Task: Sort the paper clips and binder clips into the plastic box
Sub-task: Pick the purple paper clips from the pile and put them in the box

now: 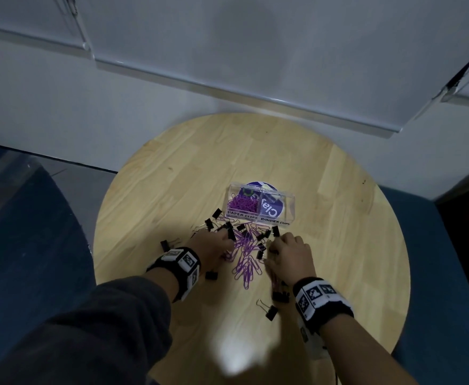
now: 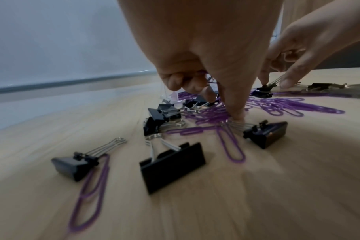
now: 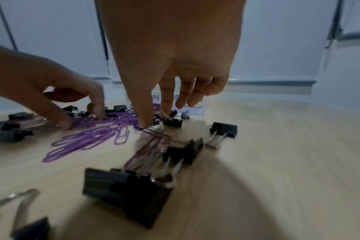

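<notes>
Binder clips (image 1: 271,312) ring paper clips (image 1: 246,262).

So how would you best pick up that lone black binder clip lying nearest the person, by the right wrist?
Probably by the black binder clip's body, pinched across its two flat sides from above. It lies apart from the pile on the table, its thin wire handles pointing away toward the pile, harder to pinch.

Handwritten on the front of the clear box (image 1: 261,202): "PAPER CLIPS" under the left compartment, "BINDER CLIPS" under the right. Seen through the right compartment, a sticker (image 1: 270,208) with upside-down white letters, perhaps "Cla". On both wristbands (image 1: 184,263), square black-and-white code markers, not readable.
</notes>
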`<state>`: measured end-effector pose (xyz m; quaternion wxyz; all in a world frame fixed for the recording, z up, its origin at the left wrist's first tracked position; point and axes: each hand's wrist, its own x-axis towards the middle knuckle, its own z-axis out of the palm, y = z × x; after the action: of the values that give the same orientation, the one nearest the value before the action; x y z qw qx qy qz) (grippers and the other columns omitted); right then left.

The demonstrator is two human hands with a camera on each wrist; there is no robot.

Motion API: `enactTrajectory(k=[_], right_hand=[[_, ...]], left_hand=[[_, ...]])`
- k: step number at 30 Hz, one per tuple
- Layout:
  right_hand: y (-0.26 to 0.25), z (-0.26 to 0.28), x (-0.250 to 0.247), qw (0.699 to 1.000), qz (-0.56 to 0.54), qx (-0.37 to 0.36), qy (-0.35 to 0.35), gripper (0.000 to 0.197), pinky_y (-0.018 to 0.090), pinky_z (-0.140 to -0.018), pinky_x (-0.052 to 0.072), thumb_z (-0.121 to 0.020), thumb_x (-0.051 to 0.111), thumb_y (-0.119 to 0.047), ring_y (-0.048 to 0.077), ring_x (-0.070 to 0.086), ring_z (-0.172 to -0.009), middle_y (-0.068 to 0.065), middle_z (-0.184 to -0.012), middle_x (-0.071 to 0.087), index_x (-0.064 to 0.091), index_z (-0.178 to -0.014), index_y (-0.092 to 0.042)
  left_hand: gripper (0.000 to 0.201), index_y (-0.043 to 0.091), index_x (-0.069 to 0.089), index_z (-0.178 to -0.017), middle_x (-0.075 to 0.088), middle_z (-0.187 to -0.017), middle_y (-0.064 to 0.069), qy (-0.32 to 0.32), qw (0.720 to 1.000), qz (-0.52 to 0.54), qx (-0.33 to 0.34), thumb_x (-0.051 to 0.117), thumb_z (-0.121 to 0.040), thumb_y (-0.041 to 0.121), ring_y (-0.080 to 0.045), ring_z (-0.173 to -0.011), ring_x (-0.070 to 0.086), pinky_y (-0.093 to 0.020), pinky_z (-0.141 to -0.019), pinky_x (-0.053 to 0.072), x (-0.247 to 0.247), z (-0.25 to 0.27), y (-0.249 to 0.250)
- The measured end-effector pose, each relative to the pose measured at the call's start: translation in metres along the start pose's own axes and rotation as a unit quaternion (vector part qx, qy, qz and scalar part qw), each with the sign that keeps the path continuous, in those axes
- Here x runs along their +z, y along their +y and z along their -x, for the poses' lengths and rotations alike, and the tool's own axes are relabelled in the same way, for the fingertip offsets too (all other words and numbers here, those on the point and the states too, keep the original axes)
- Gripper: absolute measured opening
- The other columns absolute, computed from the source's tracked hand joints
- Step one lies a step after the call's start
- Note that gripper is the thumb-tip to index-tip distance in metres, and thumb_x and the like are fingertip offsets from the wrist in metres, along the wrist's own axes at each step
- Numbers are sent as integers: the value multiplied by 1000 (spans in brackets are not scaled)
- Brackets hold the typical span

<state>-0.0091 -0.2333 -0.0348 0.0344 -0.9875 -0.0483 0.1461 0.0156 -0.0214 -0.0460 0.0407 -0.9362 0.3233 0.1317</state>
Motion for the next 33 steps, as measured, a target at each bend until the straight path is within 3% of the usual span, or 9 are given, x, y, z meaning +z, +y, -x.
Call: enactTrajectory(k=[6, 9, 11, 17, 22, 24, 27, 31, 33], right_hand=[[-6, 3, 1, 998, 29, 37, -31, 35, 36, -92, 40, -92, 41, -15, 29, 48, -117, 10, -128, 52, 47, -126, -12], [-7, 4, 1, 999, 29, 22, -32, 33, 36, -91, 40, -92, 43, -18, 30, 47, -116, 10, -127, 50, 51, -123, -11], [-11, 4, 2, 998, 26, 22, -53, 30, 37, -90, 42, -93, 42, -18, 30, 48, -114, 10, -124, 52, 55, -119, -11], [-10, -3, -8, 991, -42, 33, -123, 25, 37, -89, 45, -89, 46, -11, 32, 52, -110, 13, -116, 58, 63, -106, -13], [-14, 0, -18, 974, -198, 81, -76, 11, 29, -73, 44, -93, 44, -11, 29, 61, -87, 17, -105, 67, 54, -95, -10], [-17, 5, -24, 958, -261, 97, -68, 15, 25, -68, 39, -95, 37, -7, 27, 57, -82, 18, -107, 65, 48, -106, -7], [-24, 11, -27, 945, -287, 128, -88, 26, 29, -68, 39, -94, 35, -2, 34, 60, -98, 20, -111, 62, 48, -115, 2], [-41, 13, -12, 947, -238, 189, -106, 31, 31, -72, 50, -87, 50, -34, 25, 62, -79, 9, -89, 67, 65, -88, -7], [-54, 14, -3, 957, -190, 188, -112, 44, 32, -72, 53, -81, 57, -52, 25, 65, -82, 8, -96, 67, 67, -90, -11]], left_hand=[[34, 24, 64, -50, 61, -53, 6, 22, 999, -17, -25, 92, -32, 35, -13, -27, 49, -12, -31, 33, 7, -8, -5], [17, 17, 71, -83, 69, -90, -4, -16, 999, 23, -37, 72, -77, 33, -23, -64, 69, -25, -57, 51, 3, -6, -2], [24, 13, 64, -108, 61, -115, -8, -47, 997, 29, -58, 51, -95, 28, -30, -93, 66, -34, -78, 50, 5, -8, -2], [22, 10, 60, -111, 60, -119, -9, -56, 996, 44, -57, 48, -95, 19, -30, -102, 63, -35, -84, 47, 2, -10, -3], [31, 14, 54, -125, 61, -125, -7, -33, 995, 73, -64, 49, -95, 20, -29, -112, 60, -36, -91, 46, -2, -10, -6], [37, 13, 48, -132, 55, -131, -8, -48, 995, 65, -62, 48, -96, 21, -28, -120, 53, -37, -96, 44, -4, -8, -7], [31, 10, 48, -127, 50, -132, -9, -64, 985, 114, -112, 43, -97, 16, -28, -122, 49, -38, -98, 41, -10, -5, -5], [32, 8, 40, -129, 56, -128, -17, -90, 955, 218, -182, 34, -98, 12, -31, -113, 57, -39, -92, 44, -18, 9, -5], [40, 14, 32, -138, 58, -129, -17, -95, 943, 248, -201, 35, -98, 15, -32, -111, 60, -38, -86, 47, -18, 20, -7]])
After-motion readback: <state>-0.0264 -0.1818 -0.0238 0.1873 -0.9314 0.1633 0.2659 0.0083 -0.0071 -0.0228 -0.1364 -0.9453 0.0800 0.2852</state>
